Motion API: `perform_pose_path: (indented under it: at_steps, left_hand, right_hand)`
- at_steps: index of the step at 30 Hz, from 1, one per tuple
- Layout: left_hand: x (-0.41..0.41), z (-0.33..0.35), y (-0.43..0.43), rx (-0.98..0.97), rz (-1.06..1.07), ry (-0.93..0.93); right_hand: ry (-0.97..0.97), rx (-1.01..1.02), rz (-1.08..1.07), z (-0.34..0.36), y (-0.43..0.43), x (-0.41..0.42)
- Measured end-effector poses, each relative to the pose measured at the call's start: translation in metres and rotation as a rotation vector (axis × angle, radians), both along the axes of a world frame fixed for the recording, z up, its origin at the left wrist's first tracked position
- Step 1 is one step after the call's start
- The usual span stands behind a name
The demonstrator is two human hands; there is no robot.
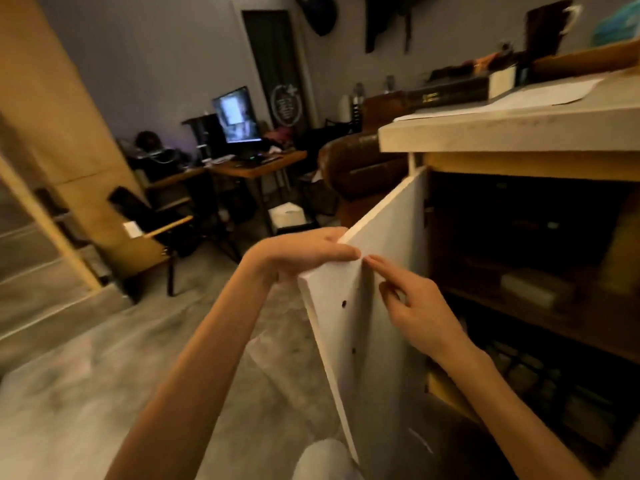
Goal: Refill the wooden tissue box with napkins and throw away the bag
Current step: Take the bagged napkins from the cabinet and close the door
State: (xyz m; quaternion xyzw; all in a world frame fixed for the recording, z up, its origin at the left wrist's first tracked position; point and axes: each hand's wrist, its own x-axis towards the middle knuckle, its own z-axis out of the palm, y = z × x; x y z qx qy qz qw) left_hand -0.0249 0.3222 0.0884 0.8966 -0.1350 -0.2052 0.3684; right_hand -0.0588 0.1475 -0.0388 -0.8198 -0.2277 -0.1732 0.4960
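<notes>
The cabinet door (374,299) is gripped at its top corner by the left hand (301,254), the right hand (415,306) loosely spread beside it. It is best swung wide; no napkins can be made out inside.

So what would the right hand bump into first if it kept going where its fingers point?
Most likely the cupboard door, just beside the left hand gripping its edge; the right hand looks nearly there.

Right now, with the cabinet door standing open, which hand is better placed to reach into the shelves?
Right. The right hand holds nothing and sits on the cabinet side of the cabinet door, nearer the shelves. The left hand grips the door's top edge from the outer side.
</notes>
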Motion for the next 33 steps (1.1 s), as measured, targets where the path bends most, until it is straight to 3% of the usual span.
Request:
perform_pose_path:
  at_steps: [4, 6, 10, 13, 20, 25, 29, 32, 33]
  left_hand:
    - [0.026, 0.007, 0.017, 0.348, 0.079, -0.138]
    - [0.038, 0.001, 0.001, 0.600, 0.159, -0.340]
    - [0.069, -0.037, -0.078, 0.786, 0.463, -0.755]
    - [0.109, -0.063, -0.135, 0.871, 0.557, -0.912]
    - [0.177, -0.089, -0.178, 0.752, 0.652, -1.126]
    - [0.193, -0.100, -0.158, 0.878, 0.804, -1.249]
    - [0.199, -0.103, -0.156, 0.969, 0.785, -1.359]
    - [0.203, -0.106, -0.153, 0.993, 0.788, -1.411]
    - [0.204, -0.108, -0.153, 1.004, 0.781, -1.421]
  right_hand:
    - [-0.044, -0.356, -0.042, -0.017, 0.015, 0.032]
    - [0.016, -0.548, -0.065, -0.026, -0.005, 0.043]
    - [0.227, -0.785, -0.153, -0.044, -0.065, 0.051]
    - [0.336, -0.793, -0.260, -0.064, -0.120, 0.046]
    - [0.549, -0.728, -0.557, -0.108, -0.214, 0.039]
    - [0.294, -0.802, -0.664, -0.122, -0.201, 0.099]
    - [0.655, -0.949, -0.553, -0.131, -0.189, 0.184]
    - [0.928, -0.704, -0.410, -0.144, -0.205, 0.214]
    - [0.969, -0.715, -0.402, -0.150, -0.208, 0.215]
